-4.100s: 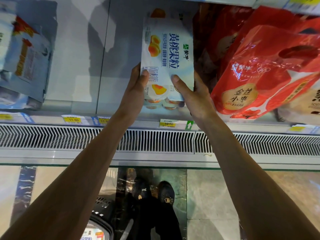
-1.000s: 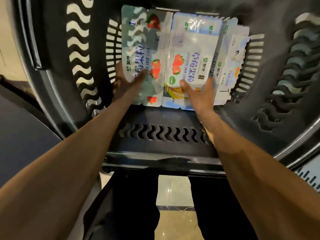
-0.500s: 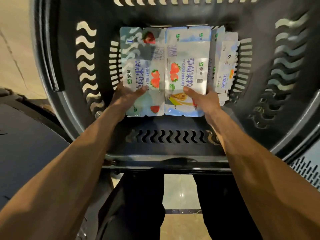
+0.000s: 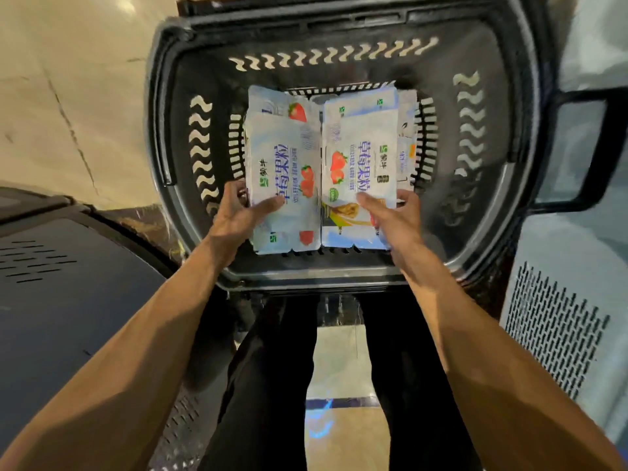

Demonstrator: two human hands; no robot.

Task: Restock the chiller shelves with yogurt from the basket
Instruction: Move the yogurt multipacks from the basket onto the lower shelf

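1. Step in hand: pick-up from the basket, one hand to each strawberry yogurt pack lying flat inside it.
2. Left hand: fingers clamped on the left pack, thumb across its face.
3. Right hand: fingers clamped on the right pack, thumb likewise on top.
4. Next move, by judgement: lift both packs level, clear the rim, carry to the chiller shelf.
5. Count: two gripped packs; one further pack beneath the left one; edge-on packs at right, number unclear.
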